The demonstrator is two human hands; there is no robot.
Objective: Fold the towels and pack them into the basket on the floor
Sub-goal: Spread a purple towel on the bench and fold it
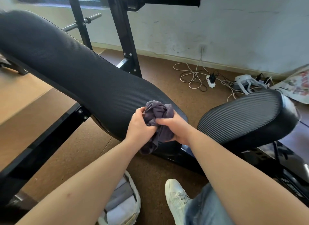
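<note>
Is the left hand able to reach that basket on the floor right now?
Probably yes: the basket sits just under the left forearm, nothing between, though the left hand grips the towel.

two bare forearms [93, 179] reach in from the lower edge, uncovered along all their visible length. the left hand [139, 126] and right hand [175, 129] are bare too. one leg shows in faded light-blue jeans [205, 208] with paler washed patches, above a white lace-up sneaker [175, 196], its toe slightly scuffed.
</note>
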